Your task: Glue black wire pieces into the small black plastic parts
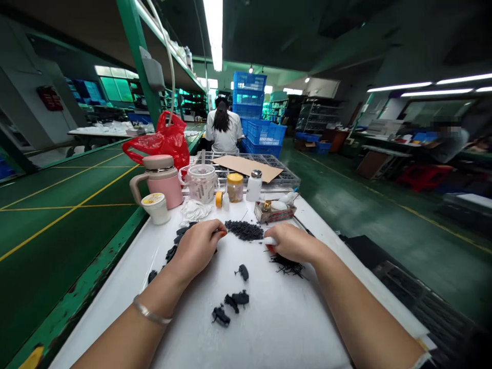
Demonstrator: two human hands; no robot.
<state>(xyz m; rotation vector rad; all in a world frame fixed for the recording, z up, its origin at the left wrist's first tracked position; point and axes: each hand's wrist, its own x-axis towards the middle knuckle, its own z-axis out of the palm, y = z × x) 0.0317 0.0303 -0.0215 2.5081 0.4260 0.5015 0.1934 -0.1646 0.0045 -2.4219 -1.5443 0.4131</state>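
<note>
My left hand is closed in a pinch at the left of a pile of small black pieces; what it holds is hidden. To the right of the pile, my right hand is closed around a small white bottle whose thin tip points left. Just below my right hand lies a heap of thin black strips. Several dark molded parts rest on the white table between my forearms. More dark parts lie in a row, partly behind my left hand.
Across the table's back stand a pink mug, a white tub, a clear jar, a yellow-lidded jar, a white bottle and a small box. Behind are trays with cardboard, a red bag and a seated person.
</note>
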